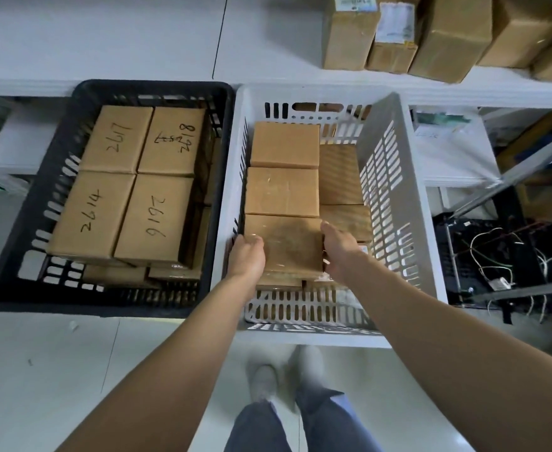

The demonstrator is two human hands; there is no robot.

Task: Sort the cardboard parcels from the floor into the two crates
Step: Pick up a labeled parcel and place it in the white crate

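Observation:
A brown cardboard parcel [292, 246] lies at the near end of the white crate [398, 203], on top of lower parcels. My left hand [248, 256] grips its left edge and my right hand [338, 252] grips its right edge, both arms reaching down into the crate. Two more parcels [284, 168] lie in a row beyond it, with lower ones to their right. The black crate [39, 197] at the left holds several parcels [131, 184] with handwritten numbers such as 2614 and 2616.
A white shelf above the crates carries several larger cardboard boxes [444, 34]. At the right, a black device with loose wires [499, 256] sits beside a metal frame. My feet [284, 376] stand on the pale floor just in front of the white crate.

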